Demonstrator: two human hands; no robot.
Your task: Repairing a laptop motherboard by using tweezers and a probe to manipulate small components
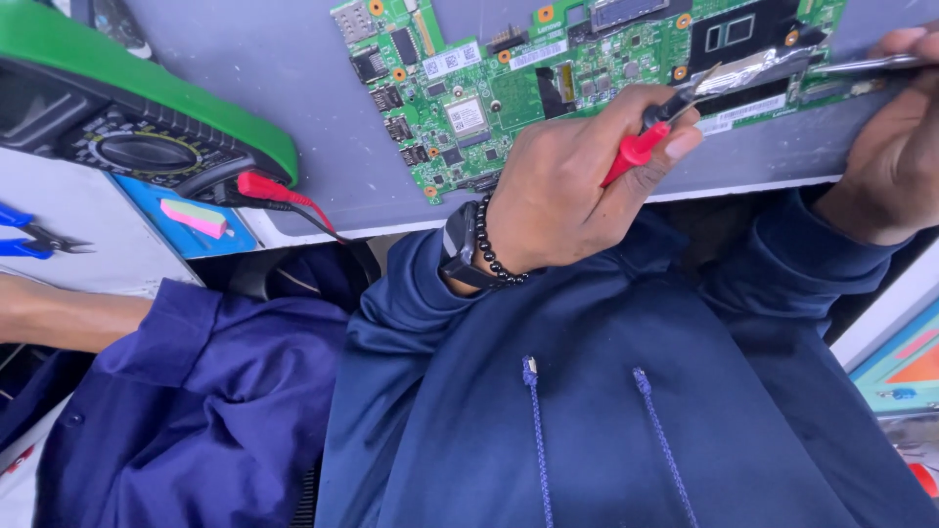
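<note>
An electronics repair workshop: bare circuit board (548, 78), multimeter (127, 117), cutters (29, 235) on bench.

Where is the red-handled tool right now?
The red-handled tool is in the left hand, its tip on the green circuit board at top centre.

The circuit board (548, 73) is matt green laminate studded with shiny metal contacts, lying on a smooth, dull grey worktop (293, 88). The tool (646, 142) has a glossy red plastic grip, and the foil strip (753, 66) gleams like crinkled metal. The meter (127, 108) wears glossy green plastic casing, and the hoodie (587, 391) is soft navy cloth.
</note>
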